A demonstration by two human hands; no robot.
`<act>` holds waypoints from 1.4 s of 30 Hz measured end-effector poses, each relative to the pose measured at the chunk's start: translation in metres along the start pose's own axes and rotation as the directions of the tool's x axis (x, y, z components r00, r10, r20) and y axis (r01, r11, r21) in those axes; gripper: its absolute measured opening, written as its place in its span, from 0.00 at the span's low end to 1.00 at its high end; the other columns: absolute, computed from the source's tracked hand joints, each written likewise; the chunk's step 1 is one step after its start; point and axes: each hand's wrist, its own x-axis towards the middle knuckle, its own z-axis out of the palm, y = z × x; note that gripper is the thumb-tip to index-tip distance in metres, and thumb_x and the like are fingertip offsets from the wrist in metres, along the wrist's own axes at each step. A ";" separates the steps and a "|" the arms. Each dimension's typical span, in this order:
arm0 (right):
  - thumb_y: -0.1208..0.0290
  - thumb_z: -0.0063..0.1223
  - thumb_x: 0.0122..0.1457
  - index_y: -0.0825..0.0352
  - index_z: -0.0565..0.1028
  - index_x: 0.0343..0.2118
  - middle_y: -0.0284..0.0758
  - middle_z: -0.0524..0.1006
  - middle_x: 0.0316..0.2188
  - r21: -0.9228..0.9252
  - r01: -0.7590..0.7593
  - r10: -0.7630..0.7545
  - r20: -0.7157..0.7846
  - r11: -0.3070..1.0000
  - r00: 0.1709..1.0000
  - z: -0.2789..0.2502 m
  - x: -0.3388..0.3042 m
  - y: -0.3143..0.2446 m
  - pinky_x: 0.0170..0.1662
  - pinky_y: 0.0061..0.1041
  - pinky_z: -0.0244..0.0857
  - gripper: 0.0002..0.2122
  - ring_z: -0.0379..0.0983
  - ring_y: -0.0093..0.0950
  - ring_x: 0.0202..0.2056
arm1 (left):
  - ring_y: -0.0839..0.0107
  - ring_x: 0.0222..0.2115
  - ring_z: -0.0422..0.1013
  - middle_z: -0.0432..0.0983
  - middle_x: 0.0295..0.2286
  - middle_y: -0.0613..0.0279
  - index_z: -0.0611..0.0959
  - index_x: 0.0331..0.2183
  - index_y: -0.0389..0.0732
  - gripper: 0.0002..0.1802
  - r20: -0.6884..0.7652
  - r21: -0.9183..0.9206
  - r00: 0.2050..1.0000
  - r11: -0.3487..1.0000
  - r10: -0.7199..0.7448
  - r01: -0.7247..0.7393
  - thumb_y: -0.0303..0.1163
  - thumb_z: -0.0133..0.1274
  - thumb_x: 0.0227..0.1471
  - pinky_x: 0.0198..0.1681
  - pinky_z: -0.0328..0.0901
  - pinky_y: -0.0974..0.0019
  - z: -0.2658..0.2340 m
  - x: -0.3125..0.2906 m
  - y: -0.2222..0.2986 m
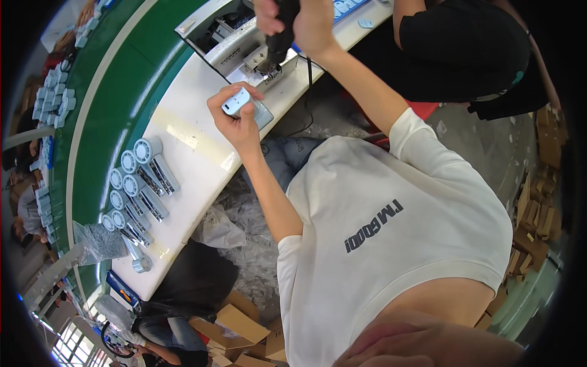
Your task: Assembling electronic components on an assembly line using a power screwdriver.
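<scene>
My left hand (237,125) is closed around a light-blue plastic housing (236,102) with a rounded outline and small holes in its face. A greyish, see-through block (262,114) shows beside it at the table's edge; how the two join is hidden by my fingers. Up at the top, my right hand (313,29) grips a black electric screwdriver (282,30), fingers wrapped round its body. The screwdriver points down at the metal screw feeder (260,60), its tip close to the feeder's front; I cannot tell whether it touches.
Several light-blue handheld fans (145,150) with uncovered handles lie in a row on the white table (195,131). Beyond runs a green conveyor belt (116,101). A black cord (310,92) hangs beside the feeder. A co-worker in black (465,52) sits at the upper right.
</scene>
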 end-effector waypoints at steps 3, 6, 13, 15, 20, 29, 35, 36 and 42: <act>0.40 0.43 0.56 0.72 0.66 0.30 0.32 0.68 0.16 -0.027 0.062 -0.060 0.081 0.998 0.995 0.001 -0.006 0.018 0.16 0.15 0.55 0.29 0.62 0.17 0.13 | 0.67 0.22 0.69 0.71 0.24 0.53 0.66 0.39 0.40 0.25 0.009 -0.056 0.997 0.995 -0.081 0.081 0.50 0.54 0.52 0.27 0.65 0.69 -0.003 -0.002 0.002; 0.40 0.44 0.56 0.72 0.67 0.30 0.32 0.67 0.15 -0.071 0.072 -0.064 0.102 0.995 0.993 0.009 -0.008 0.021 0.16 0.15 0.55 0.30 0.61 0.17 0.13 | 0.68 0.22 0.68 0.71 0.24 0.53 0.66 0.39 0.40 0.24 0.012 -0.083 0.994 0.991 -0.108 0.109 0.48 0.54 0.52 0.27 0.65 0.68 -0.004 -0.001 0.002; 0.41 0.43 0.57 0.71 0.67 0.29 0.31 0.67 0.14 -0.082 -0.027 0.028 0.014 0.996 0.999 0.005 -0.001 0.029 0.15 0.15 0.53 0.29 0.60 0.16 0.12 | 0.68 0.22 0.68 0.71 0.24 0.52 0.66 0.39 0.40 0.24 0.031 -0.084 0.994 0.990 -0.109 0.111 0.48 0.55 0.51 0.27 0.64 0.68 -0.004 0.000 0.001; 0.41 0.43 0.57 0.71 0.67 0.29 0.31 0.68 0.14 -0.069 -0.030 0.032 0.019 0.997 0.999 0.004 0.000 0.030 0.15 0.15 0.53 0.28 0.60 0.16 0.12 | 0.67 0.22 0.68 0.71 0.24 0.52 0.66 0.39 0.40 0.25 0.039 -0.087 0.994 0.990 -0.107 0.110 0.48 0.55 0.51 0.27 0.65 0.68 -0.005 0.000 0.001; 0.40 0.40 0.57 0.70 0.67 0.28 0.31 0.66 0.14 -0.051 -0.174 0.175 0.026 0.983 0.984 0.012 -0.005 0.020 0.15 0.15 0.53 0.29 0.61 0.18 0.12 | 0.67 0.22 0.69 0.71 0.24 0.52 0.67 0.39 0.40 0.26 0.037 -0.103 0.992 0.986 -0.125 0.128 0.49 0.56 0.50 0.27 0.64 0.69 -0.007 -0.001 0.000; 0.35 0.37 0.56 0.66 0.66 0.32 0.32 0.66 0.15 0.348 -0.159 0.085 0.218 0.924 0.972 0.077 0.029 -0.062 0.14 0.15 0.55 0.30 0.60 0.18 0.11 | 0.69 0.22 0.69 0.71 0.24 0.53 0.67 0.39 0.40 0.26 0.027 -0.105 0.986 0.980 -0.167 0.169 0.49 0.57 0.49 0.27 0.64 0.71 -0.007 -0.002 0.003; 0.42 0.41 0.59 0.66 0.64 0.27 0.29 0.66 0.14 0.125 -0.170 0.137 0.239 0.977 0.961 0.109 0.028 -0.061 0.14 0.13 0.51 0.25 0.59 0.15 0.11 | 0.69 0.22 0.69 0.72 0.25 0.53 0.66 0.38 0.40 0.24 0.025 -0.149 0.978 0.967 -0.206 0.208 0.45 0.58 0.50 0.28 0.63 0.71 -0.007 -0.006 0.002; 0.43 0.41 0.59 0.65 0.64 0.27 0.29 0.65 0.14 0.082 -0.176 0.148 0.268 0.981 0.952 0.108 0.028 -0.057 0.14 0.13 0.51 0.25 0.58 0.14 0.11 | 0.69 0.22 0.69 0.72 0.25 0.53 0.66 0.38 0.40 0.24 0.021 -0.145 0.979 0.968 -0.204 0.205 0.45 0.58 0.50 0.28 0.63 0.71 -0.008 -0.007 0.002; 0.44 0.43 0.59 0.65 0.64 0.25 0.27 0.66 0.13 0.089 -0.109 0.075 0.325 0.990 0.943 0.098 0.028 -0.026 0.13 0.13 0.50 0.24 0.58 0.13 0.10 | 0.74 0.25 0.69 0.73 0.28 0.56 0.66 0.38 0.41 0.21 0.057 -0.236 0.973 0.944 -0.225 0.232 0.35 0.60 0.48 0.30 0.63 0.74 -0.007 -0.006 0.002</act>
